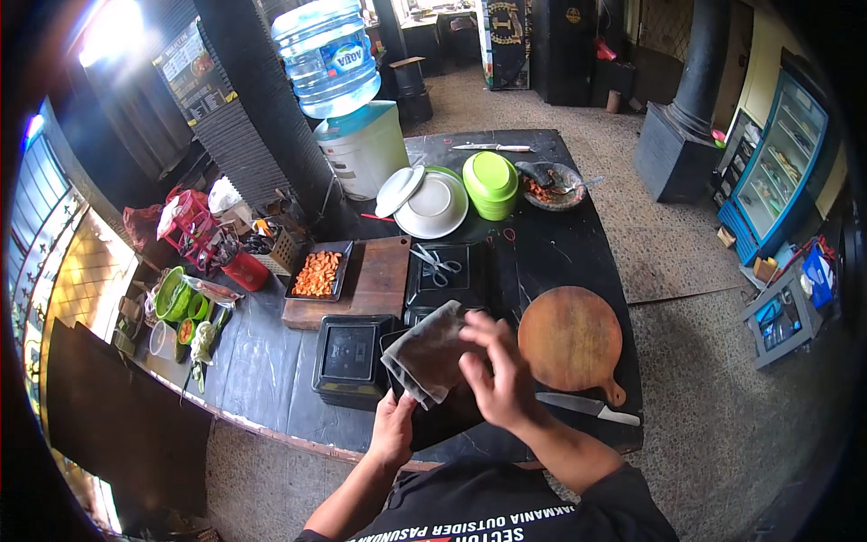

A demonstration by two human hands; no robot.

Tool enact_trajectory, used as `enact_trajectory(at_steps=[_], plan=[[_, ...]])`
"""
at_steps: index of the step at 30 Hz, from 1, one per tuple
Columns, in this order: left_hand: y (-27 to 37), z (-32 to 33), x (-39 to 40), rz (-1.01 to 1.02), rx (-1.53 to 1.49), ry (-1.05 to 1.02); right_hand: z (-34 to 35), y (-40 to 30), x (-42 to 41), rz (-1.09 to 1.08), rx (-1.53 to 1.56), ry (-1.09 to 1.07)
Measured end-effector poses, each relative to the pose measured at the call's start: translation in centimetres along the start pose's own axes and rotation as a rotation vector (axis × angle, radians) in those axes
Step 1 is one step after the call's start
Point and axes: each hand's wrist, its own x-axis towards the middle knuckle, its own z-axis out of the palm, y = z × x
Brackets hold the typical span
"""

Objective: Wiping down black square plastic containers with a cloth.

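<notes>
My left hand (395,423) grips the near edge of a black rectangular plate (440,428), thumb on top. A folded grey cloth (428,352) lies over much of that plate and hides its middle. My right hand (500,372), blurred, is raised at the cloth's right side with fingers apart; whether a fingertip touches the cloth I cannot tell. To the left stands a stack of black rectangular plates (352,349). Beyond the cloth, a pair of scissors (439,265) rests on another upturned black stack (457,284).
A round wooden board (570,339) and a kitchen knife (588,408) lie at the right. A wooden chopping board (372,281) bears a tray of orange pieces (317,274). Farther back are white plates (430,206), green bowls (490,184), a stone mortar (552,186) and another knife (491,147).
</notes>
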Motion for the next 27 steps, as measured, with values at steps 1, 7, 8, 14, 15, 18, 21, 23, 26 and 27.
enact_trajectory(at_steps=[1,7,8,14,15,18,21,23,26,27], plan=[[-0.2,-0.4,-0.4,-0.001,0.001,0.006,-0.1,0.0,0.4,0.07,-0.035,0.051],[0.9,0.7,-1.2,0.051,0.448,-0.132,1.5,-1.6,0.6,0.0,-0.302,-0.172],[1.2,1.1,-1.4,0.082,0.511,-0.129,1.8,-1.5,0.6,-0.016,-0.282,-0.16],[4.9,1.2,-1.5,-0.003,0.678,-0.26,0.6,-0.4,1.5,-0.196,-0.144,-0.207],[5.4,1.4,-1.4,-0.008,0.742,-0.304,0.5,-0.1,1.7,-0.219,-0.081,-0.237],[6.6,1.5,-1.4,0.049,0.995,-0.338,0.7,-0.5,2.0,-0.244,-0.017,-0.126],[6.4,1.2,-1.7,0.13,1.057,-0.416,0.2,-1.8,2.5,-0.237,-0.052,-0.067],[6.5,1.2,-2.2,0.314,1.079,-0.505,-0.8,-2.1,2.8,-0.27,-0.021,-0.213],[7.3,2.5,-3.1,0.315,1.065,-0.523,-1.7,-1.5,4.1,-0.407,0.125,-0.247],[7.4,2.6,-3.1,0.318,1.049,-0.516,-1.9,-1.3,4.3,-0.417,0.217,-0.268]])
